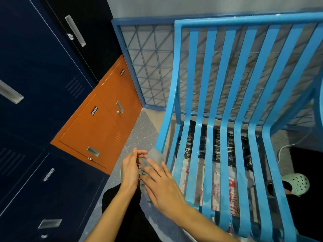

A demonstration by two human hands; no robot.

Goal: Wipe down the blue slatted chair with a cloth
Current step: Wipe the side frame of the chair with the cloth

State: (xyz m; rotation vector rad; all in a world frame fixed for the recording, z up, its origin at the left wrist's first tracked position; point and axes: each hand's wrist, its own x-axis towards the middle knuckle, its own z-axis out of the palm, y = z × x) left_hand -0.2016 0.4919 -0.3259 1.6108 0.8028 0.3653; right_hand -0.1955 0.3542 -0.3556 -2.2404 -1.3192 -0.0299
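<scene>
Beside the left front edge of the blue slatted chair (pixel 225 154), the grey cloth (pixel 154 155) is sandwiched between both palms: left hand (pixel 130 170) flat against one side, right hand (pixel 161 187) pressing the other, fingers straight. Plastic bags (pixel 216 182) lie under the seat; orange lockers (pixel 97 123) stand off left.

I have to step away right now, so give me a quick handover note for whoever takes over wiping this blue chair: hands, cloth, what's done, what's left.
Left hand: fingers straight, flat against the grey cloth.
Right hand: fingers straight, laid over the cloth from the other side; both hands hold it between them.
The cloth is just off the left front edge of the blue slatted chair; contact with the frame is unclear.
Done: cloth in hand; pale smears on the seat slats suggest wiping has barely begun, if at all.
Left: seat slats, backrest, frame.
</scene>
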